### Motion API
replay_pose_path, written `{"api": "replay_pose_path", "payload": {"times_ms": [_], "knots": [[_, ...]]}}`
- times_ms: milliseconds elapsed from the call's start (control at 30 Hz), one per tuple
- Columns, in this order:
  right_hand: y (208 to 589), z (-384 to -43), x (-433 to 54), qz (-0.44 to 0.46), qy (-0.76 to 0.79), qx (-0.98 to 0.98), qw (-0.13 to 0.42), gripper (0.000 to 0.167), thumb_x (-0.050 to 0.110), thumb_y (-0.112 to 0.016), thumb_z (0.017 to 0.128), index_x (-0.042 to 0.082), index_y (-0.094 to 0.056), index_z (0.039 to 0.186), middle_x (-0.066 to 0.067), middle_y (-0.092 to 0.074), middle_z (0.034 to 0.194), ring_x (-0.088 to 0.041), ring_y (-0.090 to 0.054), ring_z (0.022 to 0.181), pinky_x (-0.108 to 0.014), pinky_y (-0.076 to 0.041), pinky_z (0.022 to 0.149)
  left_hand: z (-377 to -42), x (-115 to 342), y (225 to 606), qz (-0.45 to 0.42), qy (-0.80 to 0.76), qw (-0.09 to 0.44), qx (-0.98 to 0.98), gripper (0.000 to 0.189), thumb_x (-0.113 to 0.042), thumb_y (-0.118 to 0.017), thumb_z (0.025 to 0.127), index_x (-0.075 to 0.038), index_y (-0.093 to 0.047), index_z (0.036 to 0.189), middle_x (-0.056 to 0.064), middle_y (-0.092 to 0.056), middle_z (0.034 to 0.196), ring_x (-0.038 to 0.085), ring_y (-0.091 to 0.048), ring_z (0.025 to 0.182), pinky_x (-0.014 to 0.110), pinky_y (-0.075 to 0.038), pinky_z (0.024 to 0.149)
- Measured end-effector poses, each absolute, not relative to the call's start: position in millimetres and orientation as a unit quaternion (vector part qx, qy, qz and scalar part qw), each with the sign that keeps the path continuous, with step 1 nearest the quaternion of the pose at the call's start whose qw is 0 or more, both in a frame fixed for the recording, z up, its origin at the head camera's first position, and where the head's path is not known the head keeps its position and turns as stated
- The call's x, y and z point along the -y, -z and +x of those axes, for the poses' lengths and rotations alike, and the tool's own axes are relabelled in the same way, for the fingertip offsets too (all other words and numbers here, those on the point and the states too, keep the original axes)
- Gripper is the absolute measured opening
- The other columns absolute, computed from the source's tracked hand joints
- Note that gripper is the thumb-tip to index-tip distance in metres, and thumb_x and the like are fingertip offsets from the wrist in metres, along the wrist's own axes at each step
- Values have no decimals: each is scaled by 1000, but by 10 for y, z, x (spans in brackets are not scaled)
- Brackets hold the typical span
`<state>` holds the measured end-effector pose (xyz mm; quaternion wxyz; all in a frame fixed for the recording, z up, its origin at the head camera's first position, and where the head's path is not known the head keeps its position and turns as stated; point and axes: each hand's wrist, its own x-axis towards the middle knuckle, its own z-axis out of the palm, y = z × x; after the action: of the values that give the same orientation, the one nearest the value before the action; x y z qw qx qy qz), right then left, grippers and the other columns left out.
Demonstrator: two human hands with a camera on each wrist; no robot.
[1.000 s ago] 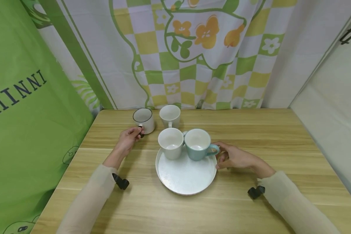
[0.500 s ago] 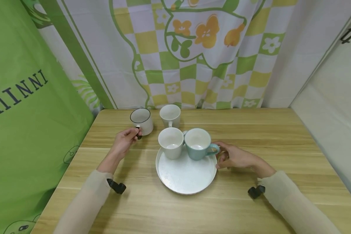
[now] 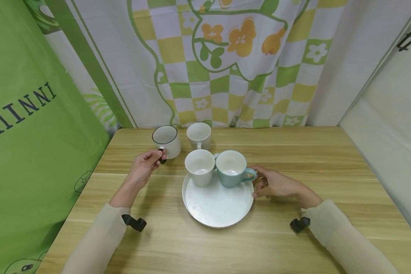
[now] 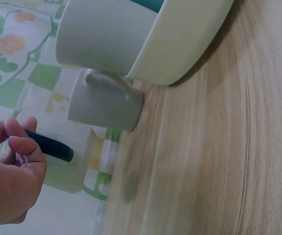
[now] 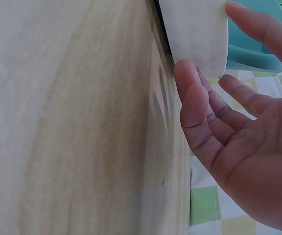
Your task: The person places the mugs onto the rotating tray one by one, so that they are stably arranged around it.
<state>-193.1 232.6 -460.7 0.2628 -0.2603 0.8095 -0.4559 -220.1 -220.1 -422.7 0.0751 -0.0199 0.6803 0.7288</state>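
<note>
In the head view, my left hand [image 3: 144,166] pinches the black handle of a white enamel mug [image 3: 171,147] with a dark rim. The left wrist view shows a gap between this mug [image 4: 67,166] and the tabletop. A round white tray [image 3: 219,207] bears a white mug [image 3: 200,167] and a light-blue mug [image 3: 231,169], side by side at its far part. My right hand [image 3: 277,183] holds the tray's right side, fingers bent, thumb at the rim. The blue mug's handle [image 3: 250,175] points toward that hand. In the right wrist view, fingertips [image 5: 185,73] lie along the tray's wall [image 5: 197,34].
Another white mug [image 3: 199,133] stands behind the tray, its handle toward me. The wooden table [image 3: 294,144] ends at a checked curtain [image 3: 241,83]. A green cloth [image 3: 37,152] hangs on the left, a white one [image 3: 390,125] on the right.
My left hand, with the enamel mug, has drawn slightly left and toward me, and the mug has risen a little most recently. My right hand and the tray stay in place.
</note>
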Motion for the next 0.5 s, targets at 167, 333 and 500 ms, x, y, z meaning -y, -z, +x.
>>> {"api": "replay_pose_path", "payload": {"times_ms": [167,333,500], "knots": [[4613,-1939,-2326,-256,460,-808,265,88,20,-81,84,16,-28,154,-26,-54,124,-24,-68,86,-33,-57,60,-2147,2185,4161,-15,-730,75,-680,20,-20,-61,100,-4,-71,104,-4,-72,108,6,-58,92,12,-47,68],[4613,-1941,-2321,-253,462,-807,268,88,20,-81,84,18,-28,154,-24,-54,125,-24,-69,87,-34,-58,60,-2103,2160,4097,-7,-730,75,-679,22,-22,-62,100,-4,-71,106,-5,-73,105,7,-57,89,13,-46,67],[4613,-1941,-2316,-255,462,-806,269,88,20,-81,84,18,-27,154,-25,-54,125,-25,-68,88,-34,-58,60,-2051,2128,4034,6,-726,75,-683,21,-23,-63,99,-6,-72,105,-1,-73,109,6,-59,90,13,-47,68]]}}
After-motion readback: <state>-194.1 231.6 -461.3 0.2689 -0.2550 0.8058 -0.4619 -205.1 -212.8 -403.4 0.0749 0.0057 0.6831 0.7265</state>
